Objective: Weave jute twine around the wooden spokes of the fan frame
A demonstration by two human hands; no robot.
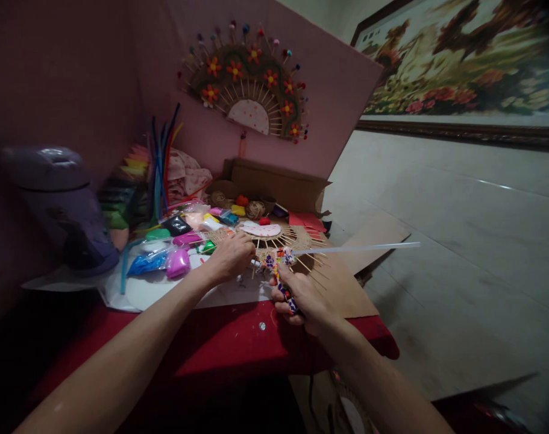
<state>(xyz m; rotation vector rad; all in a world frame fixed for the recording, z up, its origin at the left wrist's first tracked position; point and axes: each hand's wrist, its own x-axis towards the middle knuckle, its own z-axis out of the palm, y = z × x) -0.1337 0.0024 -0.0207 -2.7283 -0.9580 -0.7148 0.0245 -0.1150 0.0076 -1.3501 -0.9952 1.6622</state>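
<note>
My right hand (305, 296) is wrapped round the handle of a patterned hot glue gun (270, 263). A long clear glue stick (355, 248) juts from its back toward the right. The gun's nozzle points left, close to my left fingertips. My left hand (232, 257) is closed, its fingers bent down at the near side of a fan-shaped craft piece (302, 237); what they pinch is hidden. This piece has thin wooden sticks, a band of twine and a white dotted half-circle (261, 229). It lies on the table, partly covered by my hands.
Bagged coloured clay (150, 263) and a ball of twine (256, 210) lie behind and left. A purple flask (66, 211) stands far left beside pipe cleaners (159, 163). Cardboard (346, 292) lies right on the red tablecloth (202, 337). A finished flowered fan (251, 84) hangs behind.
</note>
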